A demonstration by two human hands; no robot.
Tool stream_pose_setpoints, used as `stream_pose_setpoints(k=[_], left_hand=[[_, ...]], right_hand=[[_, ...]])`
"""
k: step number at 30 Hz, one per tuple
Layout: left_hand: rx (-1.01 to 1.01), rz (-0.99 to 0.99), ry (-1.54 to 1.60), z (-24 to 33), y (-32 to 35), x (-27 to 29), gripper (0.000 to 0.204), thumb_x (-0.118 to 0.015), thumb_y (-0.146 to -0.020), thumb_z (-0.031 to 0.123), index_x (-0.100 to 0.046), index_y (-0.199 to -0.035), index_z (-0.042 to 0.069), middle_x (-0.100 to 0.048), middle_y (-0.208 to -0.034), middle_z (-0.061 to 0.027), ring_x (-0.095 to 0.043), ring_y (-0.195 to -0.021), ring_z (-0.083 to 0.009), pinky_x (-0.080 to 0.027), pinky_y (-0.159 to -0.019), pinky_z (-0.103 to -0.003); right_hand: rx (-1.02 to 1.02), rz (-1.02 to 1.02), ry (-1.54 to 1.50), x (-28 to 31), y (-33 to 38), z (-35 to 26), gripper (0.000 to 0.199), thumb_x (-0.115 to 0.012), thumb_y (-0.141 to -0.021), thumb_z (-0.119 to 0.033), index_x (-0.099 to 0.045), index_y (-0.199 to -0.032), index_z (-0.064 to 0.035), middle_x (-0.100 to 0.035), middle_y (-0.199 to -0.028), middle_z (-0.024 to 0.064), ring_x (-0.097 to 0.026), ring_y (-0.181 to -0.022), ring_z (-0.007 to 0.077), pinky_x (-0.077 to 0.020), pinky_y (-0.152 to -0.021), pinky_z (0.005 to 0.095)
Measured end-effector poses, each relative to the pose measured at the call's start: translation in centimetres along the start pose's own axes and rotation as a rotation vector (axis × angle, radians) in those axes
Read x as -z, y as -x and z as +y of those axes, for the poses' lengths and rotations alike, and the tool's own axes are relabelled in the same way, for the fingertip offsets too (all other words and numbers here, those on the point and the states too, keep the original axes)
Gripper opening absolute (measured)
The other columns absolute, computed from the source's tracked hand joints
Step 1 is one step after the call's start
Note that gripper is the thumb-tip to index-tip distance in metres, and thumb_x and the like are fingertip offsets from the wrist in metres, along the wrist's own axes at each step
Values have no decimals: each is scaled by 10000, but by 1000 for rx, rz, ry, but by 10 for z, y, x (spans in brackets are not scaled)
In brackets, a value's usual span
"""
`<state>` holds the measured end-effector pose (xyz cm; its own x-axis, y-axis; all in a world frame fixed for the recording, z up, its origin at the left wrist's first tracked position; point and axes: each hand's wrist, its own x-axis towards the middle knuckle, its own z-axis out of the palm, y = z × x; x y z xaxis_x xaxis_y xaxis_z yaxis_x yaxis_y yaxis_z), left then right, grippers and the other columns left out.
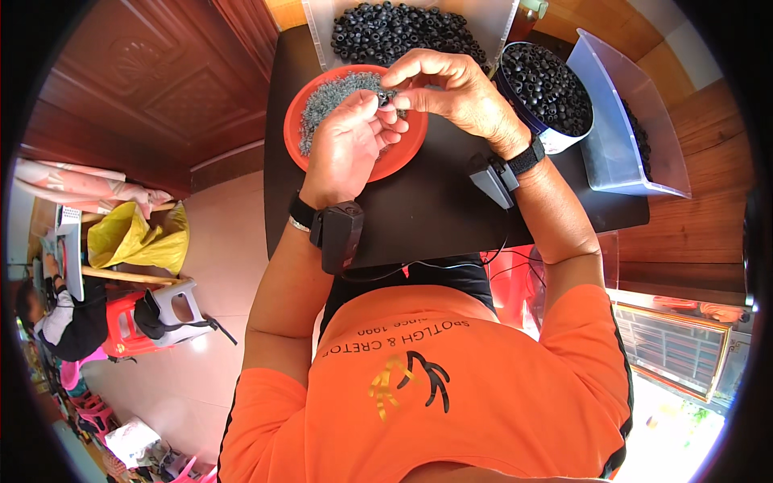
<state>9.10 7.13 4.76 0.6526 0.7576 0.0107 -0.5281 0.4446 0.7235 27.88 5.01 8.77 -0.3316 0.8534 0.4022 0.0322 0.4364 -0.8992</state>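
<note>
Nearest, two dark wrist devices [341, 235] were worn, one on each arm. Ahead, over one dark table [443, 211], one small dark part [384, 98] was pinched by the thumb and curled fingers of the left hand [345, 141]; the thumb and forefinger of the right hand [455, 87] were set almost together beside it, though whether anything was gripped there could not be told. Beneath, one orange-red bowl [294, 121] was filled with uncountable grey pieces [322, 103]. Beyond, black rings [403, 30], likewise uncountable, were held in three containers: one clear bin [316, 36], one round bucket [558, 142], one bluish tub [600, 121]. Farther left, one person [72, 322] and one yellow sack [137, 241] were seen.
</note>
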Motion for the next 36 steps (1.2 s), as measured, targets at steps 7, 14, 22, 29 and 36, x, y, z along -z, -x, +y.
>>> stream_pose_setpoints(k=[7, 14, 22, 29, 36], left_hand=[[0, 26, 46, 4, 0, -2, 192, -509, -934, 250, -560, -909, 67, -590, -903, -46, -589, -858, -207, -440, -795, -320], [-44, 48, -3, 6, -1, 0, 202, -498, -941, 255, -554, -915, 62, -583, -894, -41, -585, -846, -205, -443, -771, -319], [-49, 57, 23, 3, 0, 2, 186, -517, -930, 249, -577, -928, 73, -593, -878, -32, -590, -848, -199, -444, -771, -315], [-30, 74, 48, 4, 0, 1, 166, -523, -931, 236, -569, -919, 76, -592, -878, -33, -595, -840, -201, -448, -769, -320], [-76, 80, 61, 7, -2, 5, 153, -517, -932, 236, -546, -933, 85, -588, -897, -37, -597, -834, -207, -449, -770, -327]], right_hand=[[-40, 121, 428, 11, -1, 0, 107, -633, -861, -18, -666, -962, -18, -640, -930, 25, -604, -867, 111, -485, -788, 247], [124, 42, 714, 4, -3, -2, 196, -644, -824, -5, -681, -1009, -56, -645, -949, 69, -622, -879, 176, -501, -781, 277], [230, 40, 662, -10, -2, -9, 283, -637, -801, 43, -676, -1058, -70, -640, -1005, 92, -627, -941, 205, -510, -830, 295], [218, 100, 702, -7, -2, -7, 239, -636, -808, 35, -677, -1021, -65, -650, -990, 90, -643, -920, 223, -519, -821, 298], [169, 63, 966, 4, 0, 4, 160, -645, -808, -43, -678, -963, -66, -642, -929, 67, -624, -904, 239, -521, -775, 326]])
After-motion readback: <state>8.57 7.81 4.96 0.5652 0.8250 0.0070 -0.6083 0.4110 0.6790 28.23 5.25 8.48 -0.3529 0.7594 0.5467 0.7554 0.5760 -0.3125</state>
